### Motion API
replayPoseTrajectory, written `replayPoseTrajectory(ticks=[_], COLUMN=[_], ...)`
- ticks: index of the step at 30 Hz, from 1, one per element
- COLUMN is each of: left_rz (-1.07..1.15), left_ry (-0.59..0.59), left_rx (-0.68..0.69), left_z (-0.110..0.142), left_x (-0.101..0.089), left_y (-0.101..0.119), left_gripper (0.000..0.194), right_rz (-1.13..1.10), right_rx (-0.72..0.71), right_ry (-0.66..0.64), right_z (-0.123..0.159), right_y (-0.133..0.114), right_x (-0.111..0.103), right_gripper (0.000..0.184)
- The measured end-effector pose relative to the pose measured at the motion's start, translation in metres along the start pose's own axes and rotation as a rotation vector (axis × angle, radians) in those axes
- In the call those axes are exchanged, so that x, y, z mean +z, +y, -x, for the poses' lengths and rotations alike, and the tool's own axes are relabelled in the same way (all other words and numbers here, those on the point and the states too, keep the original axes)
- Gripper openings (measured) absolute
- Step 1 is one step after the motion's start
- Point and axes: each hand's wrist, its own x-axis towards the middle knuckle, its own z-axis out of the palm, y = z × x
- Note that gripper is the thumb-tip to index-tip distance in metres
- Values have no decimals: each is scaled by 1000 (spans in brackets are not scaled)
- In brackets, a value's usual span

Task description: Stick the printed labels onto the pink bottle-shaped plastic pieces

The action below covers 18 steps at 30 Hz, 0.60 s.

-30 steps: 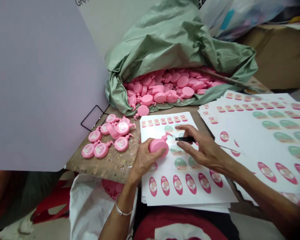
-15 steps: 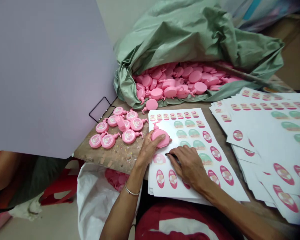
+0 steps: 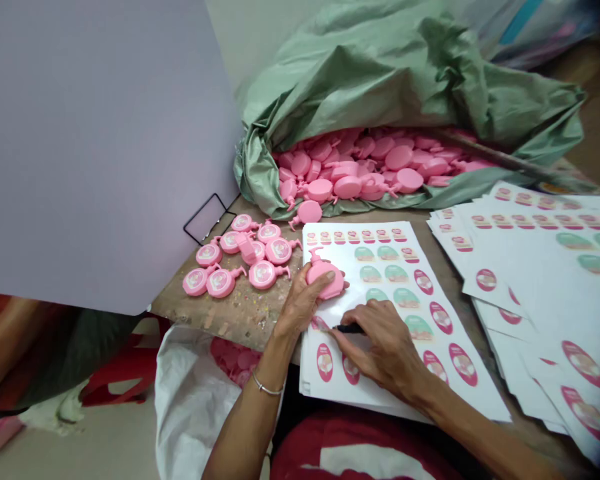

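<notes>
My left hand (image 3: 296, 303) is closed around a small pink toy pump bottle (image 3: 325, 275), its thumb across the flat face and the pump pointing away. The face shows plain pink. My right hand (image 3: 387, 343) pinches a slim black tool (image 3: 350, 329); its exact kind is hard to make out. At the tool's tip is a pink sticker (image 3: 320, 324), which looks partly lifted from the sticker sheet (image 3: 350, 260). That sheet tops a stack beneath both hands and carries green, pink oval and small heart stickers.
Left of the sheet lie several labelled pink bottles (image 3: 263, 274). Behind, a green sack (image 3: 360, 87) spills plain ones. More sticker sheets (image 3: 540, 267) spread at right. A white bag (image 3: 190, 393) with pink pieces hangs below the table edge. A grey panel (image 3: 90, 147) and another person's arm (image 3: 5, 340) are left.
The tool's tip has moved slightly down onto the pink sticker, which has changed from flat to seemingly lifted. My left hand keeps the bottle. The whole view has shifted slightly.
</notes>
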Motion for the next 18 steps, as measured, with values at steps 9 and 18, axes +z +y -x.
replayPoseTrajectory(ticks=[9, 18], left_rz=[55, 63], left_ry=[9, -31], left_rx=[-106, -148], left_z=[13, 20], left_x=[18, 29], left_y=[18, 23], left_gripper=[59, 67], right_rz=[-331, -335], right_rx=[358, 311], right_ry=[-54, -107], right_z=[-55, -57], right_y=[15, 16], right_x=[-51, -52], right_gripper=[29, 22])
